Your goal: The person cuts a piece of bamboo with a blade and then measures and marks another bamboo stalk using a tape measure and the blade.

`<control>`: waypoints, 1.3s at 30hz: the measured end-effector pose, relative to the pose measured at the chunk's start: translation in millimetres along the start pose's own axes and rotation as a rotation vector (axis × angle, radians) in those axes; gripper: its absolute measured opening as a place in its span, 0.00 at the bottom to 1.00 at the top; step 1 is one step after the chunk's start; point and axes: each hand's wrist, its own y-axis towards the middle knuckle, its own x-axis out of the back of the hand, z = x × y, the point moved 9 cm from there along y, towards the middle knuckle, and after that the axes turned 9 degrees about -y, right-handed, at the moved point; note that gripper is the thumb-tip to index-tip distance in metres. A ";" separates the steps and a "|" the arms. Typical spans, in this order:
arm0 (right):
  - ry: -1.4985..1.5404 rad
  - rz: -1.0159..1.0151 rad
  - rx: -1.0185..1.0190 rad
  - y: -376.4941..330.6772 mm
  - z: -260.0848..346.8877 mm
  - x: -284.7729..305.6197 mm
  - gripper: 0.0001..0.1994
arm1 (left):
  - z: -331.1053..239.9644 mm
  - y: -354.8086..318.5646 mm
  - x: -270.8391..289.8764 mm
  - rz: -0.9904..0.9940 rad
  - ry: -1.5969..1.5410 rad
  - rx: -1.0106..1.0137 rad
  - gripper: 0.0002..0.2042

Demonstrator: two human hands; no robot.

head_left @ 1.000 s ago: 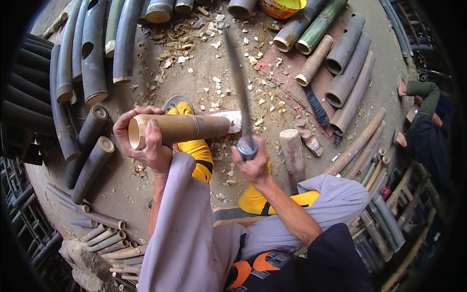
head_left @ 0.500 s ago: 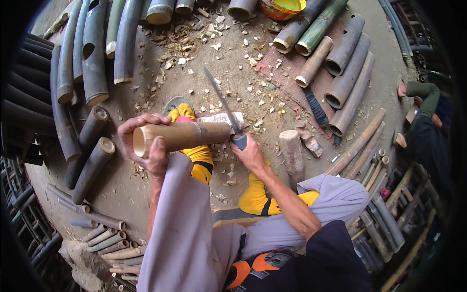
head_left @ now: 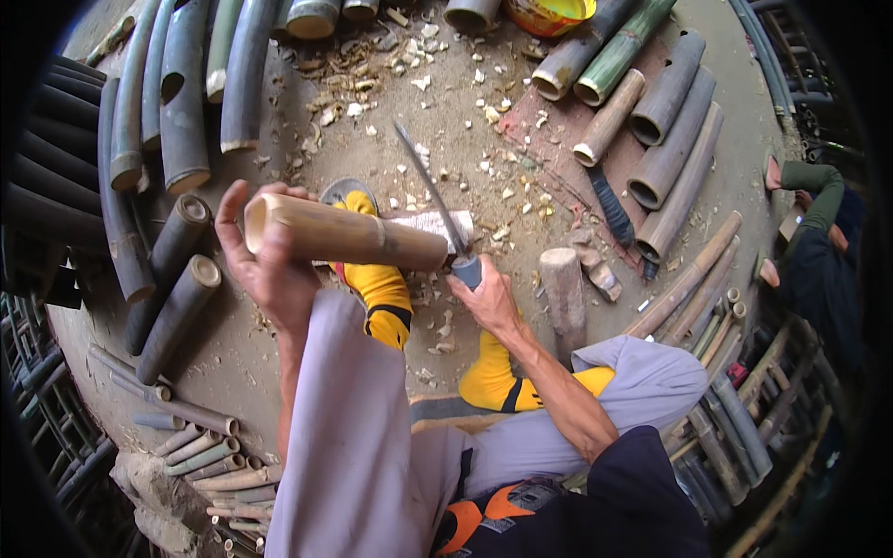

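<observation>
A short, dry tan bamboo tube [head_left: 358, 231] lies across in front of my raised knee, its hollow end facing left. My left hand [head_left: 279, 284] grips that end, thumb on the near side and fingers round the far side. My right hand [head_left: 490, 302] is closed on the grey handle of a long knife [head_left: 433, 191], whose blade points up and away. The tube's right end is close beside the handle and the base of the blade; whether they touch, I cannot tell. Behind the tube, a pale block [head_left: 456, 226] is partly hidden.
Thick bamboo tubes [head_left: 186, 121] lie at far left, more [head_left: 665, 139] at far right on a reddish mat [head_left: 544, 130]. A wooden stump [head_left: 563, 298] stands right of my right hand. Chips cover the ground. Thin bamboo pieces [head_left: 223, 460] lie lower left. Another person [head_left: 819, 251] sits at right.
The tube's left end has lifted and swung away from me, and the tube now tilts down to the right. My left hand has shifted its grip. The right hand with the knife has barely moved.
</observation>
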 end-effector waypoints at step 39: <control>0.150 -0.062 0.166 -21.5 26.9 10.0 0.16 | -16.1 -22.8 -3.8 0.407 0.104 -0.115 0.28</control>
